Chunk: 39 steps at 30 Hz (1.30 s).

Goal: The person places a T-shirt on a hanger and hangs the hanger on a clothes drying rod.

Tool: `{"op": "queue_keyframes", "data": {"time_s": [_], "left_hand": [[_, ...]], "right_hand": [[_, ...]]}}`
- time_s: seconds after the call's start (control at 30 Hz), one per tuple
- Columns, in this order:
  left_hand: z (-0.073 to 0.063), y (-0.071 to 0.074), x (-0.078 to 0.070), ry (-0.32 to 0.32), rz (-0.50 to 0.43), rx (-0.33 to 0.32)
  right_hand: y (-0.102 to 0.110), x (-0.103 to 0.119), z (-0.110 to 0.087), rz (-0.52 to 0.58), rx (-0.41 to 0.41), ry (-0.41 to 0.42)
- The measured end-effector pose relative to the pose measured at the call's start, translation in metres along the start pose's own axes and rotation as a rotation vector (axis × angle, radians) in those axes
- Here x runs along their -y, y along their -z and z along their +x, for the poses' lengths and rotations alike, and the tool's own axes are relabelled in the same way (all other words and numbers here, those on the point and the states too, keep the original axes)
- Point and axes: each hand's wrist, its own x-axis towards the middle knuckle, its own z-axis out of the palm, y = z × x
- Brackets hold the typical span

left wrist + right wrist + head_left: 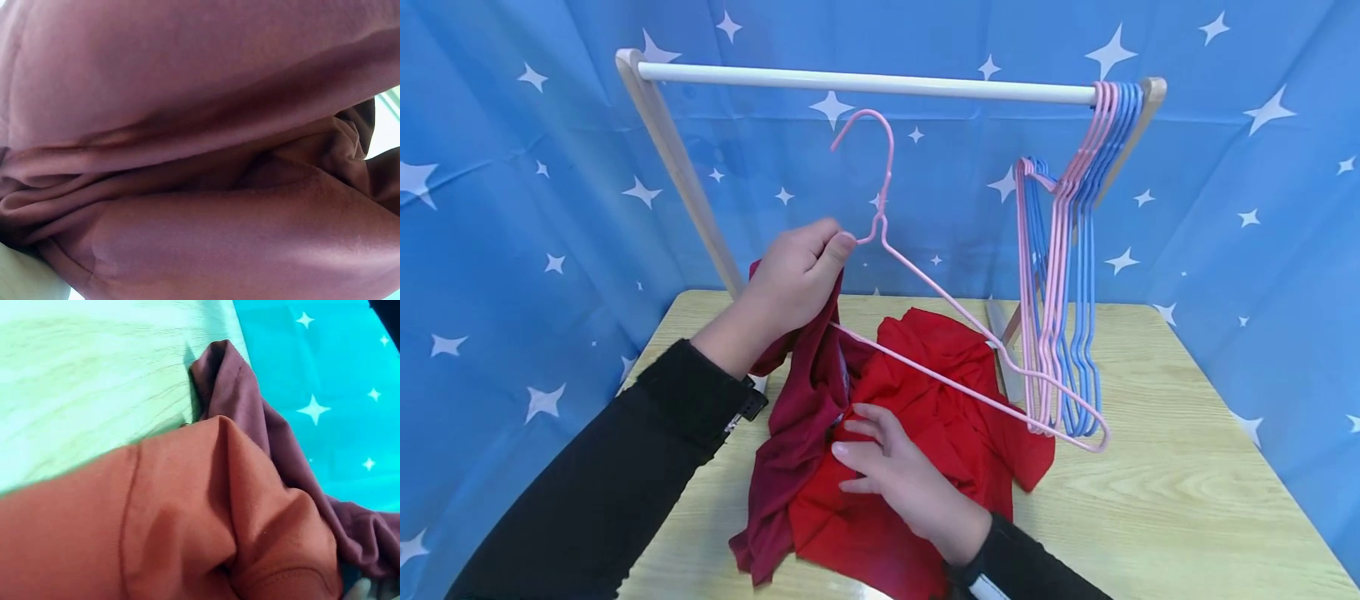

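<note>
One hand point(801, 271) (left) grips a pink hanger point(942, 291)

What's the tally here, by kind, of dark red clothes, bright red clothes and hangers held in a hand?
Dark red garment: 1
Bright red garment: 1
Pink hanger, held in the left hand: 1
Total: 3

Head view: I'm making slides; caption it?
Left hand grips pink hanger and maroon garment; right hand is near red garment.
</note>
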Motion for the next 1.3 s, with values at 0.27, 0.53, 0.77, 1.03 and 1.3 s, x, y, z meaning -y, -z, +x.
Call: {"op": "queue_keyframes", "data": {"time_s": [0.27, 0.53, 0.77, 1.03, 1.3], "left_hand": [[-0.001, -0.003, 0.0, 0.001, -0.017, 0.01], [-0.002, 0.001, 0.005, 0.031, -0.021, -0.011], [-0.005, 0.005, 0.015, 0.045, -0.036, -0.046], [-0.007, 0.019, 0.024, 0.062, -0.025, -0.076], [-0.009, 0.025, 0.029, 0.078, 0.042, -0.069]], "right_hand": [[-0.024, -0.02, 0.041, -0.017, -0.15, 0.097], [-0.022, -0.025, 0.038, -0.048, -0.253, 0.244], [-0.001, -0.005, 0.014, -0.104, -0.394, 0.329], [0.031, 0.035, -0.011, -0.032, -0.571, 0.402], [0.038, 0.067, -0.037, 0.163, -0.463, 0.514]]}}
